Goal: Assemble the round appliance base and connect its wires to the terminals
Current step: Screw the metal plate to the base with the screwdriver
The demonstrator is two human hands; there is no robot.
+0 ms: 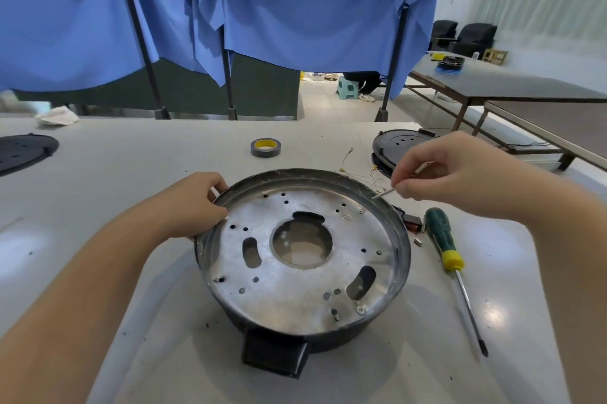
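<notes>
1. The pale grey surface [131, 173] carries the round base [302, 259] at its middle.
2. A green-handled screwdriver [453, 259] lies just right of the base.
3. A tape roll [265, 147] sits behind it.
4. Thin wires [358, 170] and black discs [394, 144] lie far right; another disc [23, 150] lies far left.

Base [305, 272]: dull scuffed silvery metal plate in a dark matt plastic shell; screwdriver [451, 259]: glossy green-and-yellow plastic handle, bright metal shaft; table [131, 173]: smooth, slightly shiny grey top; tape [265, 147]: grey roll; curtain [295, 9]: blue cloth.
</notes>
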